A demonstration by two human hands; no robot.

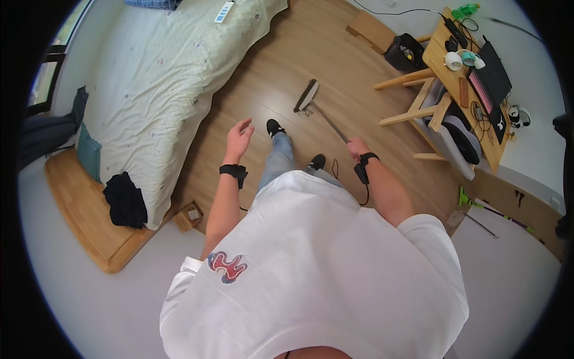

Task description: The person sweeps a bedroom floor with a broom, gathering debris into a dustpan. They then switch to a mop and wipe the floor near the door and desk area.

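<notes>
My right hand [359, 148] is closed round the upper end of the handle of a broom [330, 121]. The grey handle slants away to the left, down to a white head with dark bristles that rests on the wooden floor [251, 90]. A small scatter of dark debris [307, 112] lies right beside the broom head. My left hand [238, 140] hangs in the air between the bed and my left leg, fingers loosely stretched, holding nothing. Black straps circle both wrists.
A bed [161, 72] with a pale cover runs along the left. At the right stand a wooden desk [454, 90] with a laptop [493, 78] and a wooden chair [412, 113]. A black bin [404, 52] and a cardboard box [372, 30] sit near the far wall.
</notes>
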